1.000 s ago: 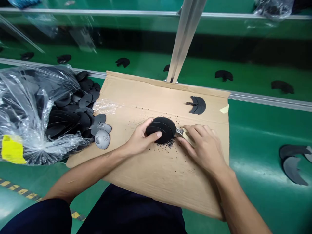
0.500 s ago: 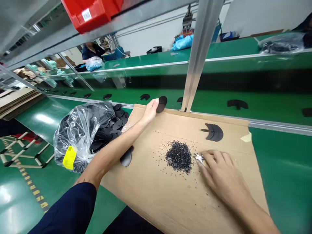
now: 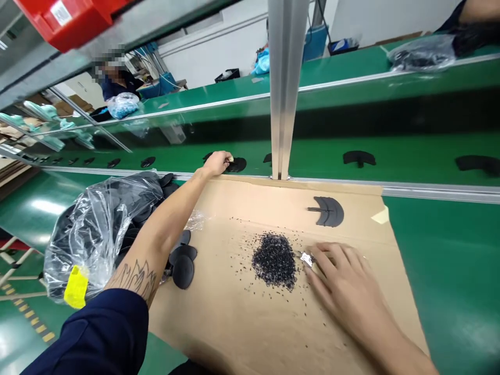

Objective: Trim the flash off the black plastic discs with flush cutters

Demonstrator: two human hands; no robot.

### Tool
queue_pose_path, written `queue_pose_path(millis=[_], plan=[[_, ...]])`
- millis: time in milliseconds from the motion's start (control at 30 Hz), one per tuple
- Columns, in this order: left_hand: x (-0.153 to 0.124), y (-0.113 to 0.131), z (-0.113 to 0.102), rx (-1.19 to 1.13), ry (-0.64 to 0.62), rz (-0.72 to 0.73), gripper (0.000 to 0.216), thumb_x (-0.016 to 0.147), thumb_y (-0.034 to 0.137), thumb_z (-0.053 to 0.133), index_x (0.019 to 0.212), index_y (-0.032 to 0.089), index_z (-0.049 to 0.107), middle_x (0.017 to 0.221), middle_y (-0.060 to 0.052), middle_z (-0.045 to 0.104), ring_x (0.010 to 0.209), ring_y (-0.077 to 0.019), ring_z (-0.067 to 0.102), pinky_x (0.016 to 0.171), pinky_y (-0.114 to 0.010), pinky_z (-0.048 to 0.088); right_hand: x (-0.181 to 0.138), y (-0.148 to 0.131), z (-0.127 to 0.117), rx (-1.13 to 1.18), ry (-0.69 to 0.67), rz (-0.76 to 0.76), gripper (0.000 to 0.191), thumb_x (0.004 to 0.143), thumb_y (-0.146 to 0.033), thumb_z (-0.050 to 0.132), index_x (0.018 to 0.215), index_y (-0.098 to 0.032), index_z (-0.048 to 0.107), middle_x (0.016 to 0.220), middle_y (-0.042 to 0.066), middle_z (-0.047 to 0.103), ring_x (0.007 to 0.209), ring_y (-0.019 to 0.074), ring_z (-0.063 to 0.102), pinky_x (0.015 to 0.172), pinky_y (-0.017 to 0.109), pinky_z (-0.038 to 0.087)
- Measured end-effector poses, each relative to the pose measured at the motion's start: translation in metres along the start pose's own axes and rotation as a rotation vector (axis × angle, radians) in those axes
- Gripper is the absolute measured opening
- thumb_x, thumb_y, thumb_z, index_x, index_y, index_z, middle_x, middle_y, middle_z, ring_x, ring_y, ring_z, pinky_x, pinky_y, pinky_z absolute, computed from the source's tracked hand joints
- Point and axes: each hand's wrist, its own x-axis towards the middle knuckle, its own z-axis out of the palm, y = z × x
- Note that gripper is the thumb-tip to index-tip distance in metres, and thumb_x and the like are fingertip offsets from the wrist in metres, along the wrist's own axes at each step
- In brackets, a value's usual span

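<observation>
**Left hand out at the belt, right hand parked on the tool**

The left hand (image 3: 216, 162) is stretched to the upper middle of the frame, past the far edge of the brown cardboard sheet (image 3: 242, 323). Its fingertips are at the rim of a black round flat piece (image 3: 237, 165), which lies on the green conveyor belt (image 3: 410, 156) just left of the upright aluminium post (image 3: 285, 88). The fingers are curled close together. Whether they pinch the piece or only touch its edge cannot be told.

Done well, I judge, the piece should lie flat on the belt, spaced from its neighbours like the other black pieces along the belt. The forearm should stay above the clear plastic bag of black parts (image 3: 94, 229) at the left.

The right hand (image 3: 344, 284) rests at the lower right of the frame. Its fingers are nearly straight and slightly spread, laid over a small silver metal tool (image 3: 308, 258) whose tip peeks out beside the heap of black crumbs (image 3: 274, 259). The thumb is hidden, so a real grip cannot be confirmed. A black fan-shaped piece (image 3: 330, 211) lies apart, further up the sheet.
</observation>
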Motion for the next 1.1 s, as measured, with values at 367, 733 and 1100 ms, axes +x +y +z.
queue_pose_path(millis=[367,733,1100], plan=[[-0.014,-0.025,-0.034,-0.01,0.161,-0.086,0.037,0.098,0.038,0.063,0.126,0.015,0.06,0.125,-0.01,0.064,0.108,-0.0226,0.066,0.091,-0.043,0.059,-0.002,0.003,0.006,0.041,0.0,0.037,0.032,0.101,-0.04,0.047,0.115,-0.017,0.065,0.106,0.015,0.065,0.102,0.0305,0.057,0.084,0.043,0.048],[-0.083,0.049,-0.063,-0.049,0.182,0.124,0.008,0.078,0.009,0.064,0.078,0.016,0.06,0.086,-0.004,0.065,0.097,-0.0227,0.06,0.097,-0.034,0.043,0.001,-0.014,-0.001,0.11,0.122,-0.002,0.036,0.099,-0.033,0.052,0.131,-0.017,0.06,0.128,0.02,0.061,0.118,0.0334,0.058,0.09,0.048,0.054],[-0.235,0.126,-0.03,-0.301,-0.427,0.415,0.011,0.081,0.029,0.074,0.085,0.023,0.066,0.089,-0.007,0.068,0.086,-0.0263,0.063,0.084,-0.034,0.048,0.005,-0.037,-0.005,0.323,0.28,-0.193,0.034,0.099,-0.017,0.055,0.132,-0.022,0.061,0.102,0.007,0.076,0.082,0.0209,0.072,0.074,0.032,0.056]])
